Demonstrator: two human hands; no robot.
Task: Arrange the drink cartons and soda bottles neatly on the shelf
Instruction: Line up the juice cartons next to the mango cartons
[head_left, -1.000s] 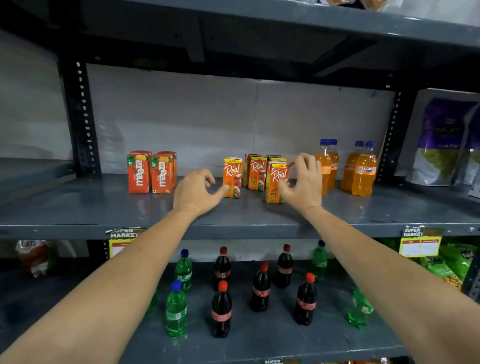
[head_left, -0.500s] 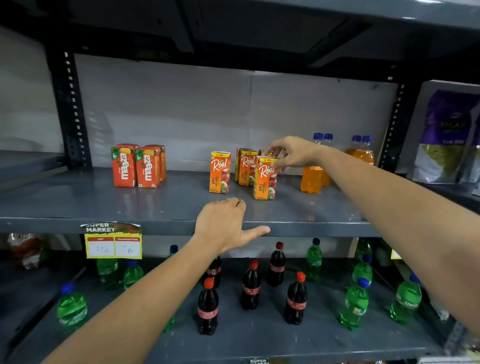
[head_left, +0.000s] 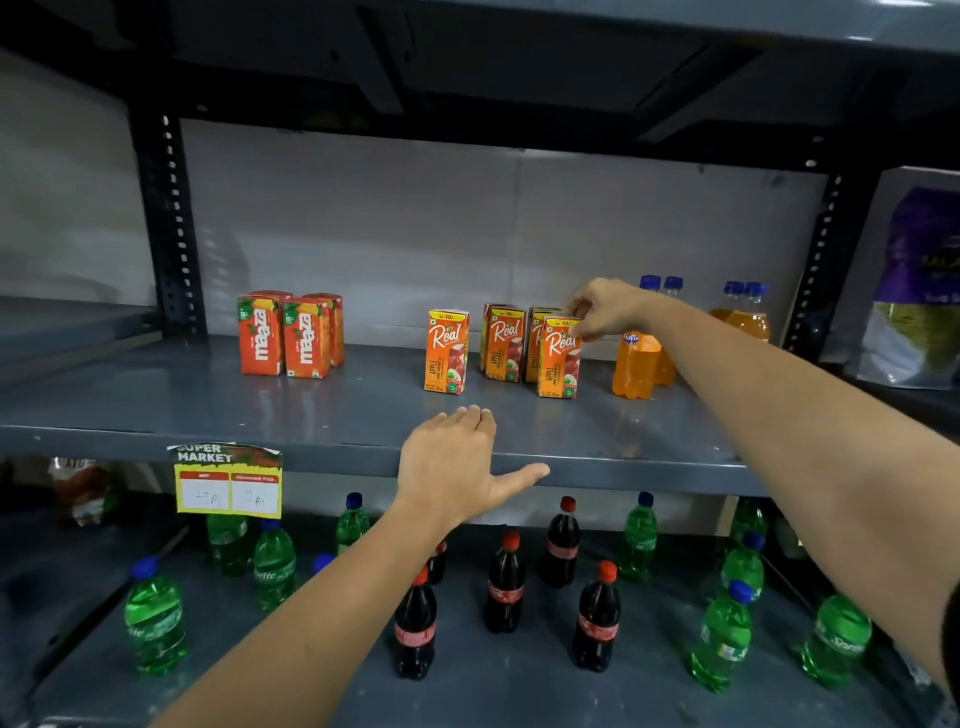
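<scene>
On the middle grey shelf (head_left: 156, 410) stand several orange Real apple cartons. My right hand (head_left: 605, 310) pinches the top of the front right Real carton (head_left: 558, 364). Another Real carton (head_left: 447, 351) stands alone to its left, and more Real cartons (head_left: 503, 343) stand behind. Red Maaza cartons (head_left: 288, 335) are grouped at the left. Orange Fanta bottles (head_left: 636, 364) stand to the right, partly hidden by my right arm. My left hand (head_left: 457, 462) rests flat and open on the shelf's front edge.
The lower shelf holds scattered cola bottles (head_left: 504, 590) and green Sprite bottles (head_left: 156, 618). A yellow price tag (head_left: 228, 486) hangs from the shelf edge. A purple bag (head_left: 914, 291) stands at the far right. Black uprights (head_left: 166, 218) frame the bay.
My right hand went from beside the front carton to its top and now pinches it. My left hand left the cartons and settled on the shelf's front edge. The camera view tilted down.
</scene>
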